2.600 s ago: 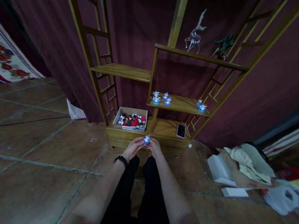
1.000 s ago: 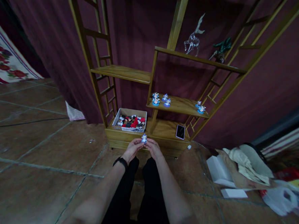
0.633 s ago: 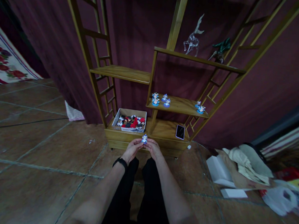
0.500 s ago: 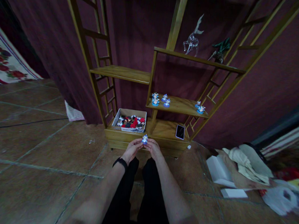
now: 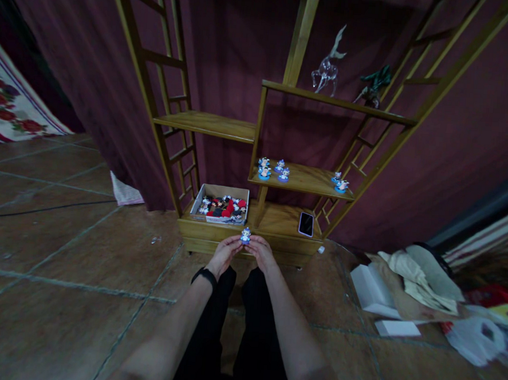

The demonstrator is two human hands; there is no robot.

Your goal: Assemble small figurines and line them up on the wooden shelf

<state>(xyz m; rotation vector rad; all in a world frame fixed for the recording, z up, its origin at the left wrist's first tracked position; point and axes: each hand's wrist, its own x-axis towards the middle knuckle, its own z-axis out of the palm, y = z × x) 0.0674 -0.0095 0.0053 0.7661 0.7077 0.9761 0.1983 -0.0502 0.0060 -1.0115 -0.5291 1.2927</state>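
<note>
Head view, landmark: the open box [image 5: 226, 190], standing on the low shelf and filled with small red, black and white figures.
Held figurine: the purple-and-white figurine [image 5: 245, 236] is off the shelves, nearer the wearer than the box and level with its right end.
Figurine's long axis: close to vertical, purple cap up, purple base down; its front seems turned toward the wearer, though it is small to read.
Left hand: the left hand [image 5: 225, 251], in front of the box, has its fingertips narrowed on the figurine's left side, near the base.
Right hand: the right hand [image 5: 260, 249], right of the box's front, meets it from the other side; the two hold the figurine between them.
Wooden post: a short post [image 5: 260, 206] rises just right of the box, between it and the phone [image 5: 306, 223].
Middle shelf: above and right of the box, this shelf [image 5: 310, 182] carries four figurines at its near end, two with blue bases [image 5: 264, 173] and two with purple [image 5: 284, 175]; a blue-based pair [image 5: 341, 186] stands at the far end.
Top shelf: higher again, right of the box, a clear horse-like ornament [image 5: 326, 74] and a dark green statuette [image 5: 376, 83].
Floor: well right of the box, a white carton [image 5: 372, 292] and a plastic bag [image 5: 479, 340].
</note>
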